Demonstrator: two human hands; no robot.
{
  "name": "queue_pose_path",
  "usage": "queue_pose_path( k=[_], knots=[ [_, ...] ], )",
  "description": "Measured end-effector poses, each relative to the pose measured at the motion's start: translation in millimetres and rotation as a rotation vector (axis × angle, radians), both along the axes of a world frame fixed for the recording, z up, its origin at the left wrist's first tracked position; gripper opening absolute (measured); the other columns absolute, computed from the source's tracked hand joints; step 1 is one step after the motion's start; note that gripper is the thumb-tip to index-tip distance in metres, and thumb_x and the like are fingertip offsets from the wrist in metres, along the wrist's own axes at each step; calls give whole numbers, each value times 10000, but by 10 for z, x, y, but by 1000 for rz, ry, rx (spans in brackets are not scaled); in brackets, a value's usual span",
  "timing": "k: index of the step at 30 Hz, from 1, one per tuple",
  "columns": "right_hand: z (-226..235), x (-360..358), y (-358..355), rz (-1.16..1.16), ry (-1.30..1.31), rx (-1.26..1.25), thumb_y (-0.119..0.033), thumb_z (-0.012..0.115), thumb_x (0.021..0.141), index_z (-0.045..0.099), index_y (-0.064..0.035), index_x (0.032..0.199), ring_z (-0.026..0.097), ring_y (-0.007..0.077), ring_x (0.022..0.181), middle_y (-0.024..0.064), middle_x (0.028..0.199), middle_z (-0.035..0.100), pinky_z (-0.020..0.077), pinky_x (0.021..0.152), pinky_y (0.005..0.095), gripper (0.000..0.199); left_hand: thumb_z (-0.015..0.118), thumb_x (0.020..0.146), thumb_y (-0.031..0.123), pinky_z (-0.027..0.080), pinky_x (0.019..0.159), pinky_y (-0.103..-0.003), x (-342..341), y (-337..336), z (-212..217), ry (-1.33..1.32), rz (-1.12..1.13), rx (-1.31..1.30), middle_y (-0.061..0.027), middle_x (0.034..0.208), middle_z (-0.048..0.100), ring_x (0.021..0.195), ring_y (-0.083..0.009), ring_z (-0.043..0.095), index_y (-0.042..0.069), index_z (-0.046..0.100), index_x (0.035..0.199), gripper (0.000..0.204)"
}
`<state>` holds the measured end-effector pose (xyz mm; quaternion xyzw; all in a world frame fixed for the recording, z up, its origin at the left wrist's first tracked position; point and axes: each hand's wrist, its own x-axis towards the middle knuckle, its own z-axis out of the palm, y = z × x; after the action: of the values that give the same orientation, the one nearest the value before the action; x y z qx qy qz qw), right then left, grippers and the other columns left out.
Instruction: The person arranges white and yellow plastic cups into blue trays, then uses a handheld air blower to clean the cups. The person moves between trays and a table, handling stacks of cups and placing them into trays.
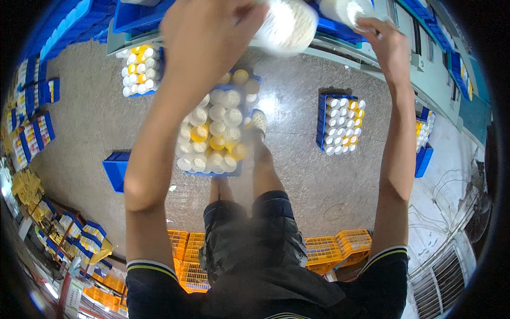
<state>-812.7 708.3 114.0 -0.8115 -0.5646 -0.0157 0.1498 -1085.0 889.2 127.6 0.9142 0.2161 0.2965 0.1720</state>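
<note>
Both hands are up at the shelf's front edge: left hand (204, 34) wrapped round a blurry white bottle (287, 26), right hand (385, 42) gripping another white bottle (345, 9). Down on the floor (79, 122), a blue crate (212, 130) by the feet is packed with white and yellow bottles; similar crates sit left (139, 72) and right (340, 125).

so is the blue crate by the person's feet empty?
No, the blue crate at the feet is packed with white and yellow bottles.
</note>
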Motion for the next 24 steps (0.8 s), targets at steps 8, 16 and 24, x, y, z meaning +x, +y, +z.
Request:
queue_pose_path(
  k=[8, 16, 24],
  knots=[
    [137, -2132, -971, -224, 724, 217, -167, 729, 864, 756, -73, 1006, 686, 161, 694, 93, 947, 747, 554, 580, 298, 172, 748, 768, 111, 511, 624, -393, -1958, -458, -241, 450, -326, -330, -103, 749, 647, 710, -288, 634, 39, 691, 782, 93],
    [-883, -4085, -1237, -524, 827, -408, -342, 714, 846, 767, -126, 928, 713, 238, 731, 101, 866, 737, 558, 669, 361, 237, 714, 814, 182, 531, 689, -409, -2395, -492, -1742, 428, -599, -298, -95, 796, 644, 806, -284, 648, 39, 669, 773, 156],
    [-1458, -4594, -914, -448, 679, -399, -261, 625, 867, 695, -109, 871, 691, 268, 771, 86, 826, 691, 543, 677, 420, 168, 673, 855, 206, 546, 768, -407, -2084, -407, -2291, 633, -531, -200, -97, 947, 696, 920, -291, 660, 61, 719, 873, 154]
  ],
)
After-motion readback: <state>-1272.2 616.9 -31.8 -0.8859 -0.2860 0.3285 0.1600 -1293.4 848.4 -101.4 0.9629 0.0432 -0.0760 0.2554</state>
